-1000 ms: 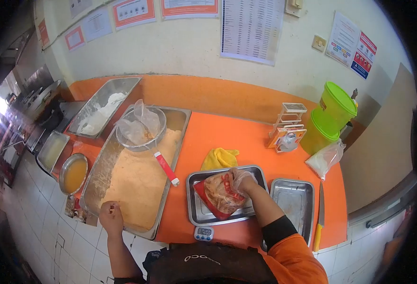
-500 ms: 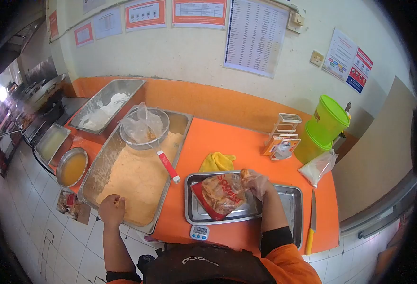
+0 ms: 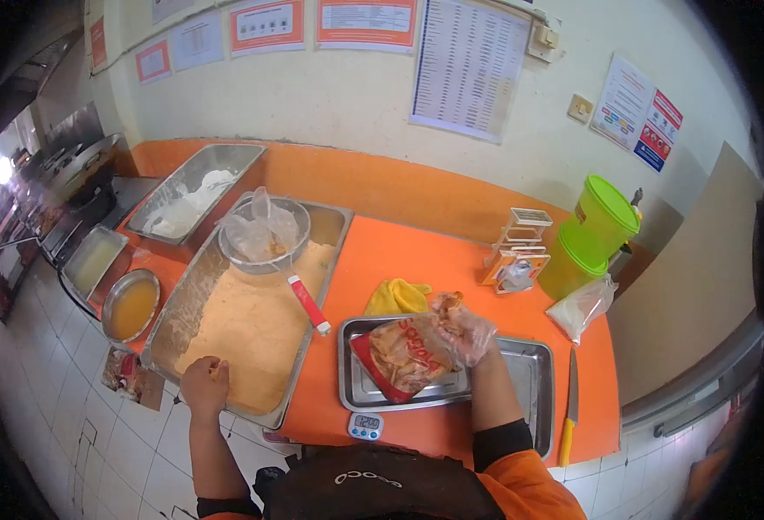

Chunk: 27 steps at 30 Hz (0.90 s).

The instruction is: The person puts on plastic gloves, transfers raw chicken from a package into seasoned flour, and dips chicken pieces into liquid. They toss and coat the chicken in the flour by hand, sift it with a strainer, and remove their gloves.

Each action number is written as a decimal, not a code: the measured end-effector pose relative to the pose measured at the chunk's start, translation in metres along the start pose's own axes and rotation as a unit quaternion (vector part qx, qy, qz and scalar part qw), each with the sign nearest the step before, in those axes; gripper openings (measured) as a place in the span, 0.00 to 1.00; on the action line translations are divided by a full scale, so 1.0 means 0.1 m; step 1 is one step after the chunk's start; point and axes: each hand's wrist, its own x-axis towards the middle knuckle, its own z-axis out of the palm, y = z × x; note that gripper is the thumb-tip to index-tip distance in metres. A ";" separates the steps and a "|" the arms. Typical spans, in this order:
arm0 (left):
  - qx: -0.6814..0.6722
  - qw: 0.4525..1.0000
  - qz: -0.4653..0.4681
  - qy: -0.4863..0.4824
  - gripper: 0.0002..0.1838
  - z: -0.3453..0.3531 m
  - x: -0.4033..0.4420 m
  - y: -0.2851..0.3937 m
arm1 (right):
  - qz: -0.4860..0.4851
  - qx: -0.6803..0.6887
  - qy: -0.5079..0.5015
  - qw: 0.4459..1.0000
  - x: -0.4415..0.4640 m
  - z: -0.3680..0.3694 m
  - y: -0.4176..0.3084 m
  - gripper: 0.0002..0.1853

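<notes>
My right hand [image 3: 466, 334], in a clear plastic glove, is closed on a piece of raw meat [image 3: 449, 303], probably chicken, just over the open end of a printed plastic bag [image 3: 406, 355]. That bag of meat, with red lettering, lies tilted in a shallow steel tray [image 3: 345, 386]. My bare left hand [image 3: 204, 386] has its fingers curled over the near rim of a large steel pan [image 3: 163, 347]. Orange-tinted flour [image 3: 256, 325] covers the pan's bottom. A metal sieve [image 3: 265, 266] with a clear plastic bag in it rests at the pan's far end, its red handle [image 3: 309, 305] sticking out rightward.
A second steel tray [image 3: 529, 355] and a yellow-handled knife [image 3: 571, 407] lie to the right. A timer [image 3: 365, 425] sits in front, a yellow cloth [image 3: 397, 296] behind. Green tubs [image 3: 598, 221] stand back right. A bowl of yellow liquid [image 3: 132, 308] and a white-flour pan [image 3: 152, 208] are left.
My right hand has shifted slightly up and left with the piece of meat, turning over the bag's opening. My left hand has stayed at the pan's rim.
</notes>
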 end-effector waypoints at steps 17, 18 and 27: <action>-0.121 0.986 0.048 0.103 0.30 0.03 0.00 -0.10 | -0.247 -0.540 0.019 0.804 0.61 1.28 0.50 0.13; -0.118 0.986 0.054 0.106 0.30 0.04 0.01 -0.12 | -0.382 -0.707 0.111 0.585 0.63 0.88 0.34 0.11; -0.085 0.995 -0.033 0.045 0.29 0.04 0.02 -0.09 | 0.000 -0.829 -0.137 0.542 0.11 -1.09 0.55 0.16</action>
